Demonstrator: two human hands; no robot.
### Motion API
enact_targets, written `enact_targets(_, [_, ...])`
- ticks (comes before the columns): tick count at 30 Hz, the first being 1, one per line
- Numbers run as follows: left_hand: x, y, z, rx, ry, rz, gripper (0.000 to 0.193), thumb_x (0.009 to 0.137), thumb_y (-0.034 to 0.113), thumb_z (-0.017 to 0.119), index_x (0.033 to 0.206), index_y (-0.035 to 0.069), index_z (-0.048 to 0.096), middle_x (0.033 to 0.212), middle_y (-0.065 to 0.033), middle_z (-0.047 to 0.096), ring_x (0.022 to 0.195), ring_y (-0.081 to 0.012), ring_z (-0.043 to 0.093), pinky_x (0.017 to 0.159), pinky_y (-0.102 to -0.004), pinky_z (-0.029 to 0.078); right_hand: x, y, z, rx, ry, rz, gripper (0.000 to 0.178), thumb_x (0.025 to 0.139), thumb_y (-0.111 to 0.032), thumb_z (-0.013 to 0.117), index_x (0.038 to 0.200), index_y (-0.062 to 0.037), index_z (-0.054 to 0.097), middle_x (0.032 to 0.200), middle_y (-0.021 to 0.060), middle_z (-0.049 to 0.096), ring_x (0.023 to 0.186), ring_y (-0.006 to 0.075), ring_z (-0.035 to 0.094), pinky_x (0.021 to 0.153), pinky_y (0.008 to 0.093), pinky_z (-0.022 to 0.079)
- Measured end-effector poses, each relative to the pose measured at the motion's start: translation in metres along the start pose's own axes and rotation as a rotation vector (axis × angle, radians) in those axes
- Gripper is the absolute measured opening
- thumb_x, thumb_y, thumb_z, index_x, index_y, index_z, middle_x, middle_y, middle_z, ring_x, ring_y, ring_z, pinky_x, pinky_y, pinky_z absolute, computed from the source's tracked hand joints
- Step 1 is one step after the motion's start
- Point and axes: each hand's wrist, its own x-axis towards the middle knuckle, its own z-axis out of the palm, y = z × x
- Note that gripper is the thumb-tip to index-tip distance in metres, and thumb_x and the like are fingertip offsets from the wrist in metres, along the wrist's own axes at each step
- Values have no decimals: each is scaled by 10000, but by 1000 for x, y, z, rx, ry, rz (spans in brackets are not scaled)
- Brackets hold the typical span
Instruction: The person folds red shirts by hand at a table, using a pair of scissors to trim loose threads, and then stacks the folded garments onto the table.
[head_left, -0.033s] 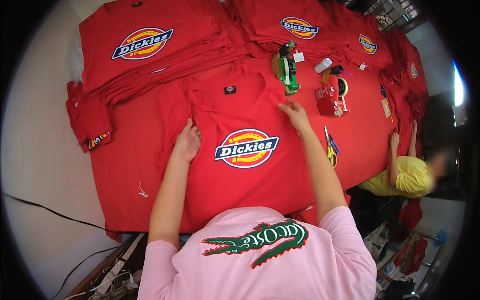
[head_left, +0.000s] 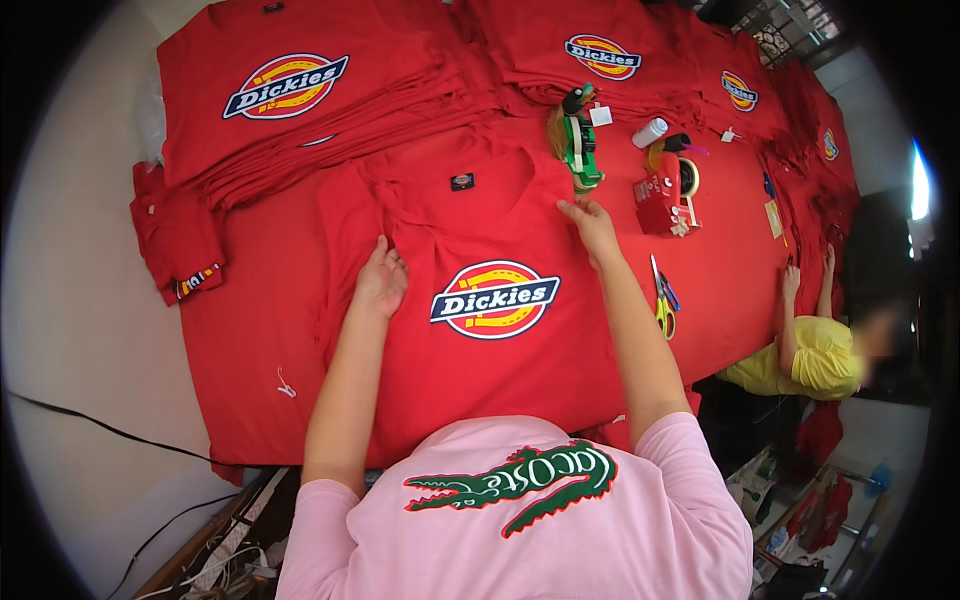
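Lying flat before the person in a pink top [head_left: 400, 555], a red T-shirt [head_left: 475, 365] sits near the middle of a table covered in red cloth [head_left: 250, 340], its neckline away from the wearer and its printed oval emblem [head_left: 494, 300] facing up. The left hand [head_left: 383, 280] is at the shirt's left side, palm turned inward, fingers loosely bent and not closed; whether they touch the fabric, I cannot tell. The right hand [head_left: 592, 230] is at the right shoulder, with thumb and fingertips at the cloth; I cannot tell whether they pinch it.

Just beyond the right hand stands a green tape dispenser [head_left: 580, 150], with a red tape dispenser [head_left: 657, 205] to its right and a white cylindrical container [head_left: 650, 132] behind. Scissors with yellow-green handles [head_left: 665, 316] lie right of the right forearm. A small white clip [head_left: 287, 384] lies left of the left forearm. A stack of red T-shirts [head_left: 390, 105] rises at the far left. At the far right, a co-worker in a yellow top [head_left: 825, 350] reaches toward the table.
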Motion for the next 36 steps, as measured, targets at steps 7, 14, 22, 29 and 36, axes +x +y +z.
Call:
enact_targets(7, [-12,9,76,-341,-438,-37,506,1079,489,503,1283,35,590,1073,-110,745,957,-200,737,798,-357,619,-15,-80,9,707,-463,388,478,1001,-244,664,1388,21,575,1254,119,716,1132,241,695,1028,406,546])
enact_targets(14, [-70,40,107,-47,-282,-164,337,1009,384,688,1034,50,659,754,-16,662,681,-133,694,608,-299,597,-43,-164,-13,864,-546,-38,479,1085,-333,508,1353,51,606,1241,158,721,1108,237,702,1010,401,556])
enact_targets(22, [-156,55,56,30,-29,276,410,1041,347,635,1298,27,643,1352,-104,672,1279,-228,615,1117,-428,480,-91,-200,-89,565,-492,-327,538,1120,-351,404,1300,118,596,1153,244,732,1028,317,731,973,433,573])
enact_targets(29, [-257,122,160,121,-456,964,491,1099,372,499,1379,-20,591,1350,-215,644,1269,-346,602,1136,-499,449,-144,-244,-74,772,-877,-440,623,1129,-371,298,1458,141,434,1340,344,611,1076,394,718,984,475,586])
enact_targets(36, [-151,160,190,786,-107,999,333,1004,135,676,1265,-72,664,1212,-105,716,1115,-149,654,1014,-282,482,-28,-222,-39,558,-609,-228,624,1071,-427,493,1441,75,488,1338,235,657,1247,323,647,1065,489,529])
